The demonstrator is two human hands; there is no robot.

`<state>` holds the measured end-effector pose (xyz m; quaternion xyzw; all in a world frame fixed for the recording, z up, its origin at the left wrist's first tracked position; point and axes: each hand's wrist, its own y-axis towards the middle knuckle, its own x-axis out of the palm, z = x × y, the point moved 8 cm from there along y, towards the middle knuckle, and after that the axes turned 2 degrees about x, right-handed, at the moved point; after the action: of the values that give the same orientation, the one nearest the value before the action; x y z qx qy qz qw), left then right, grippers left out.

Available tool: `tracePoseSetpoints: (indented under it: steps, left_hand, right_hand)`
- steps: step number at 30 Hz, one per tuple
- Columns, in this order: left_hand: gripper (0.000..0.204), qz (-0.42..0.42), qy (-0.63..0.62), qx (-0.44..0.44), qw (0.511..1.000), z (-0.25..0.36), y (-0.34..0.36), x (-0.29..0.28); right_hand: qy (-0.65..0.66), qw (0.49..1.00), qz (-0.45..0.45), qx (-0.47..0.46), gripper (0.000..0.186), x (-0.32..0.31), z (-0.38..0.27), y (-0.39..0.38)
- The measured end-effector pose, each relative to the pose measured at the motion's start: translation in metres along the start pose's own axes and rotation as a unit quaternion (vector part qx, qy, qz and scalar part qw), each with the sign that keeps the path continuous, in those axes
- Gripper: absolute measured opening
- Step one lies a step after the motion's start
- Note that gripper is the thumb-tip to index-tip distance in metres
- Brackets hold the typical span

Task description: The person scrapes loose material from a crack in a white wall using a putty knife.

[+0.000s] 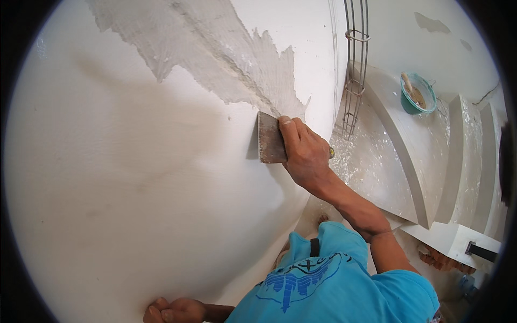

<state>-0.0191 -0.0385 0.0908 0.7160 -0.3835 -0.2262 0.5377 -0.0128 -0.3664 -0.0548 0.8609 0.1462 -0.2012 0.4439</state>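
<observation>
On the left spreads a white wall (124,215), with faint brownish smudges on it. At its near end is the left hand (175,311), partly cut off by the edge of view; its fingers curl inward, and I cannot tell whether they hold anything. Farther off, a jagged grey patch (161,37) with a rough groove runs down the wall toward the right. Just beyond its near end is the scraper (271,139), its flat, stained blade pointing left; I cannot tell whether the edge touches the wall. The right hand (307,153) grips it, fingers closed around the handle and fingertips at the blade. Nearer is the person's blue shirt (344,293). Far right of the hand stands a frame of metal rods (355,89), then a green bucket (413,106) with a stick inside, beside pale curved steps (455,156).
</observation>
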Motion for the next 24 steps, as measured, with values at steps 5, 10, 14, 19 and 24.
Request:
tracePoseSetpoints:
  steps: [5,10,14,19,24]
  left_hand:
    - [0.026,-0.061,0.053,-0.049,0.996,-0.014,-0.021,-0.013]
    - [0.025,-0.088,0.020,-0.024,0.996,-0.023,-0.018,-0.014]
    - [0.026,-0.091,0.018,-0.020,0.995,-0.025,-0.024,-0.016]
    - [0.025,-0.031,-0.027,-0.006,0.999,-0.013,-0.012,-0.006]
    - [0.027,0.003,-0.027,-0.005,1.000,-0.003,-0.003,-0.002]
  right_hand:
    - [0.015,0.999,0.034,0.021,0.032,-0.006,-0.015,0.028]
    - [0.130,0.990,0.027,0.045,0.045,0.004,0.000,-0.012]
    - [0.250,0.949,-0.021,0.188,0.046,0.011,0.039,-0.047]
    - [0.439,0.778,-0.178,0.414,0.047,0.009,0.092,-0.083]
    - [0.429,0.743,-0.213,0.467,0.055,-0.005,0.126,-0.121]
